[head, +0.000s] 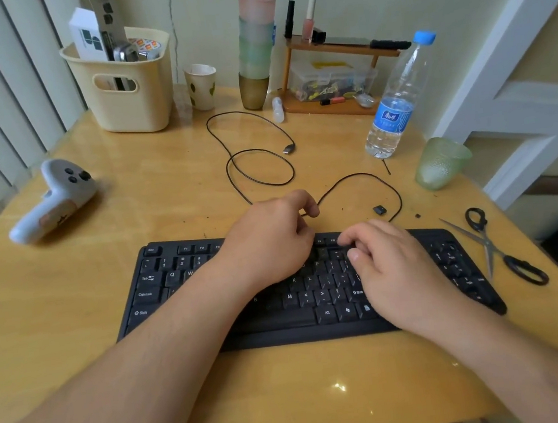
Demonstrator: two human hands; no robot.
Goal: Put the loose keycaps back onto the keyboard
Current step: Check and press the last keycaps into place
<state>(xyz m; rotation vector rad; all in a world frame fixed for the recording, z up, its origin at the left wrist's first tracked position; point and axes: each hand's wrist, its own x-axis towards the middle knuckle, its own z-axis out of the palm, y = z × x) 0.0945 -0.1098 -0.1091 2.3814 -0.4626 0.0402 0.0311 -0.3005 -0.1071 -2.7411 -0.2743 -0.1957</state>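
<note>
The keyboard [210, 287] lies black and flat on the yellow table [165, 195], a little toward six o'clock of its middle, its long side running nine to three. Both hands are over its upper rows. The left hand [270, 243] rests across the middle keys with its fingers curled down at the top edge; whether they pinch anything I cannot tell, since the fingertips are tucked under. The right hand [390, 265] sits just at three o'clock of the left, its fingers bent and pressing at the function-row area, thumb [356, 255] lying on the number row; a keycap may be under those fingers, but the view hides it.

One loose keycap [379, 210] sits on the table at one o'clock of the right hand, just beyond the keyboard's top edge, beside the black cable [257, 151] that loops away toward twelve. A smaller dark bit [418, 215] lies farther toward two o'clock.

Scissors [495, 247] lie open at three o'clock of the keyboard, near its end. A water bottle [397, 102] stands at one o'clock, a green glass [441, 163] beside it toward three. A white controller [52, 200] lies at ten o'clock, a cream basket [127, 96] at eleven.
</note>
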